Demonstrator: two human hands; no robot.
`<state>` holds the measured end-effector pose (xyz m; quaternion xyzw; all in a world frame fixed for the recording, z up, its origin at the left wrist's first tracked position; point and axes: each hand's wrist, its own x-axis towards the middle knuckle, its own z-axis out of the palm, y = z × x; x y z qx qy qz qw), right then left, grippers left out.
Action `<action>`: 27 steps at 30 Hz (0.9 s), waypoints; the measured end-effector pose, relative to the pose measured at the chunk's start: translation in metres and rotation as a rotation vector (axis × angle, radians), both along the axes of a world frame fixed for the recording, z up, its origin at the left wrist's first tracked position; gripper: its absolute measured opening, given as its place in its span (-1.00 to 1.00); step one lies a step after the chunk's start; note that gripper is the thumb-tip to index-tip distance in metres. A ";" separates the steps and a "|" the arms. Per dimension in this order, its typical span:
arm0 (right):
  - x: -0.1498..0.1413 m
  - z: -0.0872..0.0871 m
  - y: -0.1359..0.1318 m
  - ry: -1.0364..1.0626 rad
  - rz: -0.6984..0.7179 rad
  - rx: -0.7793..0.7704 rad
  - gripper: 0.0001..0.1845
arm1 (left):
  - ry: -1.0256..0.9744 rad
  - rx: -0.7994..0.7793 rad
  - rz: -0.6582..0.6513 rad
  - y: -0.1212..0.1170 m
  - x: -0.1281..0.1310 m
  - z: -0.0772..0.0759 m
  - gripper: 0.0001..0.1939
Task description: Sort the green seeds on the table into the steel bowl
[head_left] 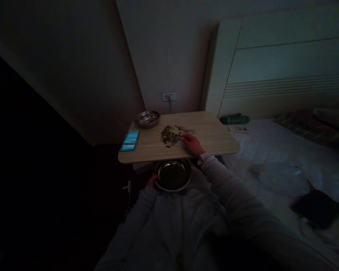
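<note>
A loose scatter of small dark greenish bits point(169, 135), too small to name, lies on the pale wooden tabletop point(214, 139). At the right edge of this scatter is my right hand point(192, 144), fingers curled down in a pinch; whatever is between them does not show. Below the table's front edge, a wide metal bowl point(173, 189) rests at my lap with a dark mass inside. My left hand point(152, 180) grips its left rim. A second metal bowl point(147, 119) stands on the table's back left corner, its contents hard to see in the dim light.
A phone with a lit, blurred screen point(130, 141) lies at the table's left edge. Behind the table is a wall socket point(168, 96) with a plug. On the bed at right are a green bottle point(235, 119), a pale remote point(238, 130) and a dark flat object point(318, 207).
</note>
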<state>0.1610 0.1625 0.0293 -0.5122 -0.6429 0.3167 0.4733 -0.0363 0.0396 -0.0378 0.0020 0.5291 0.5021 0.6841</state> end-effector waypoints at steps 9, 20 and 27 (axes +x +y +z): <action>0.001 0.002 -0.001 -0.003 0.030 -0.024 -0.75 | 0.018 0.003 0.024 -0.002 0.004 0.004 -0.70; 0.002 0.003 -0.001 0.033 0.058 -0.053 -0.78 | -0.002 0.000 0.044 -0.004 0.006 0.014 -0.80; 0.003 0.000 0.002 0.036 0.050 -0.054 -0.76 | -0.020 0.003 0.034 -0.001 0.000 0.000 -0.80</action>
